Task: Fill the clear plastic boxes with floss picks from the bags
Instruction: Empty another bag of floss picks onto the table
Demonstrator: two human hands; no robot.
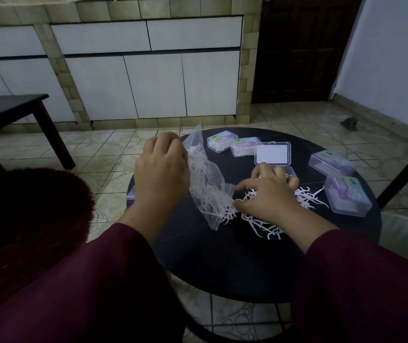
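Observation:
My left hand (162, 173) grips a clear plastic bag (205, 184) of white floss picks, held tilted with its mouth down on the round black table (222, 263). Loose white floss picks (259, 224) lie spilled on the table at the bag's mouth. My right hand (269, 194) rests on this pile with curled fingers gathering picks. Just behind that hand stands an open clear plastic box (273, 153) with its lid raised; its base is mostly hidden by my fingers.
Two closed filled boxes (232, 143) lie at the table's far side, and two more (344, 186) sit at the right edge. Another clear box (130, 194) peeks out at the left edge. A dark low table (9, 107) stands at the left, white cabinets behind.

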